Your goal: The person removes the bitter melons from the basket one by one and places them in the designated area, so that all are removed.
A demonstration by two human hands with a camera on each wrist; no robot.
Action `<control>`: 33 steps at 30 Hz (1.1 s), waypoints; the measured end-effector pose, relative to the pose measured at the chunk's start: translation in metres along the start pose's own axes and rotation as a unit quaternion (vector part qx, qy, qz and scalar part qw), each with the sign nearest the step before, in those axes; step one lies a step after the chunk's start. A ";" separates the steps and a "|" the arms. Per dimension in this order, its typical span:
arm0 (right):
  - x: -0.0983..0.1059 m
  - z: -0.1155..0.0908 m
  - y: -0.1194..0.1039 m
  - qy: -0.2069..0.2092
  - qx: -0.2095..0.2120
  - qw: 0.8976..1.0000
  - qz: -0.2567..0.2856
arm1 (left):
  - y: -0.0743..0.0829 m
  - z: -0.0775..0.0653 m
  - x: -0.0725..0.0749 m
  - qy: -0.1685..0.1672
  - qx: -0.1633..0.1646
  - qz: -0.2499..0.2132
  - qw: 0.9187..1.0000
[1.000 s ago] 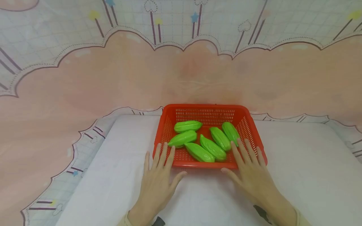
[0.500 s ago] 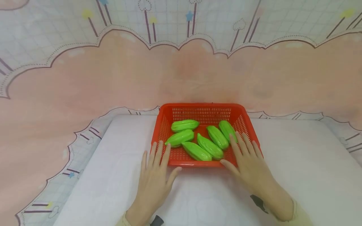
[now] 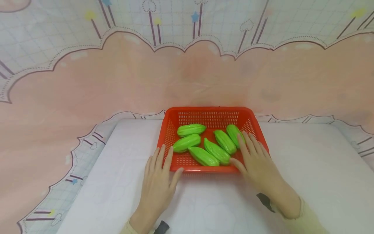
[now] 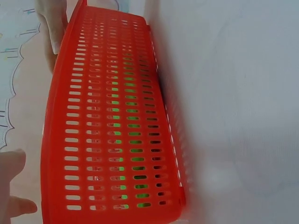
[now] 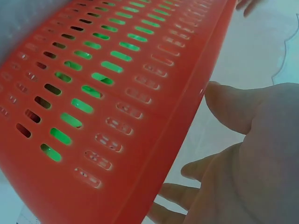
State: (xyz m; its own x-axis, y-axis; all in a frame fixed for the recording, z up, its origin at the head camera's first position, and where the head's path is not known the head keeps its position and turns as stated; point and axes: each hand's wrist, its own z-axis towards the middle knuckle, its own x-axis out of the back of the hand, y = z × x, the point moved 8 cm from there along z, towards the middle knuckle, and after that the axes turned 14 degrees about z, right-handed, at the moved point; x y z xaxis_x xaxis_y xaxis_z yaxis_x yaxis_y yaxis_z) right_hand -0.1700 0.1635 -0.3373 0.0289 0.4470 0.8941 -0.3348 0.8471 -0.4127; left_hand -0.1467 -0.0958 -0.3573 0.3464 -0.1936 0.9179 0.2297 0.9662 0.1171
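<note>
A red plastic basket point(image 3: 198, 169) with slotted walls stands on the white table, holding several glossy green ridged gourds point(image 3: 217, 151). My left hand point(image 3: 156, 185) is at its front left corner, fingers extended over the rim and thumb spread in front. Over the front right part reaches my right hand point(image 3: 264, 167), its fingers slightly bent above the inside and its thumb near the front rim. Neither hand holds a gourd. In the right wrist view, the thumb point(image 5: 229, 105) is right at the basket's rim. The left wrist view has the basket's slotted front wall point(image 4: 56, 140) beside the left fingers.
White cloth covers the table point(image 3: 111, 182) on both sides of the basket. Close behind the basket rises a patterned pink and white curtain point(image 3: 187, 78), which also hangs along the left table edge.
Both hands have shifted slightly forward relative to the basket, and their fingers have bent a little more. The view has moved slightly. The basket and gourds stay in place.
</note>
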 end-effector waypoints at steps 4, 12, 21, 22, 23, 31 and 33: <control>0.001 0.004 0.000 0.001 0.007 1.000 -0.003 | -0.002 0.002 0.004 0.027 0.006 -0.008 1.000; 0.004 0.012 0.002 0.004 0.015 1.000 0.001 | -0.005 0.008 0.009 0.066 0.014 -0.025 0.997; 0.004 0.022 0.005 -0.012 0.008 1.000 0.008 | -0.010 0.015 0.011 0.082 0.030 -0.046 0.995; 0.004 0.023 0.005 -0.013 0.008 1.000 0.007 | -0.011 0.015 0.010 0.080 0.033 -0.052 0.995; 0.004 0.024 0.005 -0.014 0.009 1.000 0.006 | -0.012 0.015 0.010 0.077 0.036 -0.058 0.995; 0.002 0.032 0.009 -0.041 0.015 0.999 0.006 | -0.021 0.021 0.005 0.057 0.057 -0.089 0.993; 0.003 0.034 0.009 -0.049 0.013 0.999 0.014 | -0.023 0.022 0.004 0.053 0.060 -0.093 0.992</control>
State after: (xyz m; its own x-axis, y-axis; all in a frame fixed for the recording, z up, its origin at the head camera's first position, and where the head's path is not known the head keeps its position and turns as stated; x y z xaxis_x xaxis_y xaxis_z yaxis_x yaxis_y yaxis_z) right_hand -0.2051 0.1625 -0.3327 -0.0737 0.4393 0.8953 -0.3587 0.8260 -0.4349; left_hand -0.1711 -0.1147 -0.3481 0.4026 -0.3818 0.8320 0.1917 0.9239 0.3312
